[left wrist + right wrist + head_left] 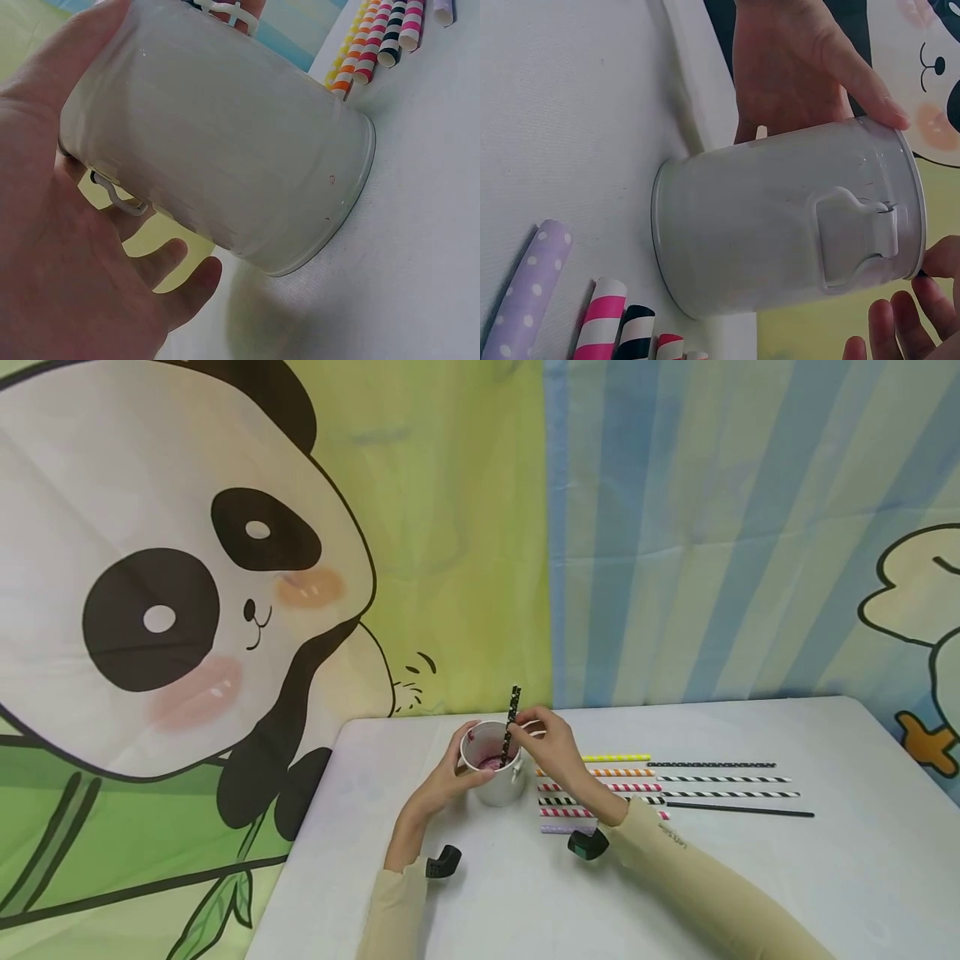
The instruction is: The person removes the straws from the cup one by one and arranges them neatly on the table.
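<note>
A small white pail (501, 792) with hinged side handles (855, 240) stands on the table, pinkish marks showing inside it. My left hand (441, 783) grips it from the left, thumb up at the rim and fingers round the far side. Between thumb and fingertips, my right hand (557, 747) pinches a black drinking straw (513, 708) with white flecks. The straw stands nearly upright, its lower end down inside the pail and its top above the fingers. In the right wrist view, the right fingertips (937, 304) are close by the rim.
Right of the pail, several straws lie in rows: a yellow one (617, 758), an orange-striped one (630, 772), a purple dotted one (536, 292), and dark ones including a plain black one (742, 810). A printed cloth (465, 527) hangs behind the white table (750, 877).
</note>
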`<state>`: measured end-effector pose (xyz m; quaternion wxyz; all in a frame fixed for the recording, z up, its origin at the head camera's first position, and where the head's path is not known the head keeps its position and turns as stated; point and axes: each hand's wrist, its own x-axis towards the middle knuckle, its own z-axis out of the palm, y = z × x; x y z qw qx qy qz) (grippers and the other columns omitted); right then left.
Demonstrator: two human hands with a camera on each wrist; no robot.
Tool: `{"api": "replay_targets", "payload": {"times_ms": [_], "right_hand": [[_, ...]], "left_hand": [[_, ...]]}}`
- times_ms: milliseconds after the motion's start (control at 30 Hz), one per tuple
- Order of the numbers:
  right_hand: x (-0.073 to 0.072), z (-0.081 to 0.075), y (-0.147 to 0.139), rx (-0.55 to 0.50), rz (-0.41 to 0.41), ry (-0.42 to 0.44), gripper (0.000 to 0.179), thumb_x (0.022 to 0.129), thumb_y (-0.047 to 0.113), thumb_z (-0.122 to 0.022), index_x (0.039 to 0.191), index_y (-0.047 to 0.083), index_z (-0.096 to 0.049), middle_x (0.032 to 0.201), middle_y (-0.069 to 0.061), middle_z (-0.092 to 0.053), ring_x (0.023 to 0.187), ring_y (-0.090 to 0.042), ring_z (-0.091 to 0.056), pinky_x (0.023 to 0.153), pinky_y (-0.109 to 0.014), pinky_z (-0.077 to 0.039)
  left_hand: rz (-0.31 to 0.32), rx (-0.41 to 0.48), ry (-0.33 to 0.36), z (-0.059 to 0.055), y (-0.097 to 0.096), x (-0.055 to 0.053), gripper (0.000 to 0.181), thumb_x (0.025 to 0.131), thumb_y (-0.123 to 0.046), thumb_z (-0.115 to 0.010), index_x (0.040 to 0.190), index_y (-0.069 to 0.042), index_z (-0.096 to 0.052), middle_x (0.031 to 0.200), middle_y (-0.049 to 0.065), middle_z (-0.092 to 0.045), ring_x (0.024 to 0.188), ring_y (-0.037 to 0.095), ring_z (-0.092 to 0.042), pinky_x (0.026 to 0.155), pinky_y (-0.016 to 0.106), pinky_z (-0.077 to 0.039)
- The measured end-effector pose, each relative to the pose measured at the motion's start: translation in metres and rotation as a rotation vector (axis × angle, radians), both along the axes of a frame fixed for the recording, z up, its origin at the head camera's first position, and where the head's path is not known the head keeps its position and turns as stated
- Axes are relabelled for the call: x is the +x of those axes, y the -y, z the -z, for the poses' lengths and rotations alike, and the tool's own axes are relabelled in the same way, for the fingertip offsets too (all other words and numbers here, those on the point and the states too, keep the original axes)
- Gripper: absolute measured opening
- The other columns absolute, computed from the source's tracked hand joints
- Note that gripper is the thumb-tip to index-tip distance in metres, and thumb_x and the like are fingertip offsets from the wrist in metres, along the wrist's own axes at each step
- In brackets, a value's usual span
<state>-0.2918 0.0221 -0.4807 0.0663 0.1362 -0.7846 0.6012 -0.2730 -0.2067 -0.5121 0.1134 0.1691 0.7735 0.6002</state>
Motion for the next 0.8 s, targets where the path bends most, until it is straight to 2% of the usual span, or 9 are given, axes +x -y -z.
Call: {"api": "replay_targets", "payload": {"times_ms": [233, 367, 500, 533, 633, 733, 800], "right_hand": [[0.001, -0.004, -0.001, -0.004, -0.004, -0.003, 0.019, 0.096, 0.022, -0.069, 0.107, 0.007, -0.069, 0.11, -0.011, -0.069, 0.101, -0.028, -0.067, 0.089, -0.039, -0.056], [0.003, -0.01, -0.004, -0.011, -0.008, -0.024, 0.02, 0.097, 0.019, -0.068, 0.109, 0.004, -0.068, 0.111, -0.015, -0.069, 0.103, -0.032, -0.067, 0.09, -0.044, -0.055], [0.013, -0.031, -0.007, -0.015, -0.028, -0.028, 0.02, 0.097, 0.012, -0.066, 0.109, -0.004, -0.067, 0.11, -0.022, -0.068, 0.103, -0.039, -0.066, 0.091, -0.05, -0.054], [0.013, -0.033, -0.008, -0.011, -0.033, -0.036, 0.019, 0.097, 0.011, -0.066, 0.109, -0.004, -0.066, 0.11, -0.022, -0.068, 0.103, -0.039, -0.066, 0.09, -0.048, -0.055], [0.012, -0.037, -0.011, -0.017, -0.04, -0.034, 0.018, 0.097, 0.016, -0.067, 0.108, 0.002, -0.068, 0.109, -0.016, -0.068, 0.102, -0.032, -0.067, 0.09, -0.04, -0.055], [0.006, -0.031, -0.015, -0.008, -0.04, -0.049, 0.018, 0.097, 0.024, -0.068, 0.107, 0.01, -0.068, 0.108, -0.008, -0.069, 0.101, -0.024, -0.067, 0.089, -0.036, -0.056], [0.007, -0.037, -0.017, -0.005, -0.046, -0.043, 0.019, 0.097, 0.027, -0.068, 0.108, 0.013, -0.069, 0.108, -0.006, -0.069, 0.102, -0.022, -0.067, 0.091, -0.041, -0.055]], "left_hand": [[-0.013, 0.012, 0.009, 0.0, -0.001, 0.001, 0.09, 0.089, -0.028, -0.077, 0.158, -0.035, -0.019, 0.156, 0.004, -0.035, 0.151, 0.034, -0.025, 0.121, 0.063, -0.017], [-0.011, 0.006, 0.014, -0.001, -0.001, 0.001, 0.089, 0.089, -0.028, -0.077, 0.157, -0.038, -0.02, 0.156, 0.002, -0.035, 0.151, 0.033, -0.024, 0.121, 0.063, -0.018], [-0.011, 0.004, 0.02, -0.002, -0.001, 0.001, 0.09, 0.089, -0.03, -0.077, 0.157, -0.037, -0.019, 0.156, 0.001, -0.035, 0.152, 0.034, -0.023, 0.121, 0.063, -0.017], [-0.01, 0.007, 0.023, -0.002, -0.001, 0.001, 0.09, 0.089, -0.03, -0.077, 0.157, -0.038, -0.019, 0.156, 0.001, -0.035, 0.152, 0.035, -0.023, 0.121, 0.063, -0.017], [-0.009, 0.008, 0.03, -0.001, 0.0, 0.001, 0.09, 0.089, -0.031, -0.077, 0.157, -0.04, -0.019, 0.157, 0.001, -0.033, 0.152, 0.037, -0.021, 0.121, 0.063, -0.018], [-0.01, 0.005, 0.033, -0.002, 0.0, 0.001, 0.089, 0.089, -0.031, -0.077, 0.156, -0.042, -0.02, 0.157, 0.001, -0.033, 0.152, 0.037, -0.02, 0.121, 0.063, -0.017], [-0.013, 0.001, 0.028, -0.002, -0.001, 0.001, 0.09, 0.089, -0.031, -0.077, 0.157, -0.04, -0.019, 0.157, 0.001, -0.033, 0.153, 0.037, -0.019, 0.121, 0.064, -0.017]]}}
